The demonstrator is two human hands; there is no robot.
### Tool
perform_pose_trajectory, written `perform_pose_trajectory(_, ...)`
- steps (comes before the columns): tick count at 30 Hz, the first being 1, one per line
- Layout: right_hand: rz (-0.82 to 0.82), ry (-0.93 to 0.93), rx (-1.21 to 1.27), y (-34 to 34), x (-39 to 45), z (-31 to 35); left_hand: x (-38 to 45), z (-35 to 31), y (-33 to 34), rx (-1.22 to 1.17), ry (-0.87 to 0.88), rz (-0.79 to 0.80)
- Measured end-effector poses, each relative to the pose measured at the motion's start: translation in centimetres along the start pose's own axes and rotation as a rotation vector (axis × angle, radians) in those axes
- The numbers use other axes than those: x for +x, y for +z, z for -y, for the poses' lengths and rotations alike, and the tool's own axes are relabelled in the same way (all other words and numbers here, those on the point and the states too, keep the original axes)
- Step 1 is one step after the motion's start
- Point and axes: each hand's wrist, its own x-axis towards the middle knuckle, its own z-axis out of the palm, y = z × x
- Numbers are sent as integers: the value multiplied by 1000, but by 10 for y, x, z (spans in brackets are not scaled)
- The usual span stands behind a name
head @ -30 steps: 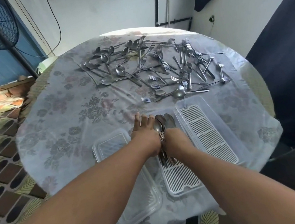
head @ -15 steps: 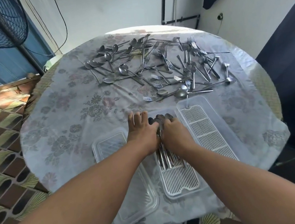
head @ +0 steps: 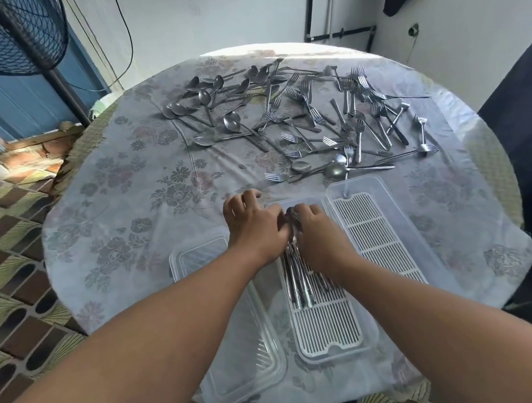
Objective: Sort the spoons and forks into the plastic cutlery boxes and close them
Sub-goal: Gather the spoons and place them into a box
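Observation:
A bundle of spoons [head: 297, 280] lies in the middle plastic box [head: 337, 342], on its white slatted insert, handles pointing toward me. My right hand [head: 316, 233] grips the bowl end of the bundle from the right. My left hand [head: 254, 226] holds it from the left with its thumb side, fingers bent over the tablecloth beside the box. A second box [head: 379, 218] with a bare slatted insert stands just to the right. Loose spoons [head: 214, 104] lie at the far left of the table and loose forks [head: 364, 114] at the far right.
A clear lid [head: 237, 337] lies left of the middle box, under my left forearm. The round table [head: 118, 198] has a flowered cloth. A standing fan [head: 7, 35] is at the far left and dark cloth [head: 530, 144] hangs at the right.
Both hands have lowered the spoon bundle from above the box down onto the slatted insert. The spoon bowls, seen above my hands before, are now hidden under them.

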Motion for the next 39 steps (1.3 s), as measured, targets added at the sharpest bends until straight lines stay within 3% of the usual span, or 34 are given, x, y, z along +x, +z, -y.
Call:
perform_pose_trajectory(8,-193,51,250,-7,21,24,14,5,-19,-300,-229,-82)
perform_pose_trajectory(13,-296,265,605,-11,53,69,33,27,-48,-654,-284,-89)
perform_pose_trajectory(19,-364,469,782,-5,91,103,66,59,-70,-653,-196,-48)
perform_pose_trajectory(27,-498,640,686,-3,99,111,104,78,-65,-513,155,135)
perform_pose_trajectory(32,-499,642,621,-13,98,95,120,53,-52,-486,249,196)
perform_pose_trajectory(39,-421,575,377,-44,107,37,144,10,-26,-213,330,222)
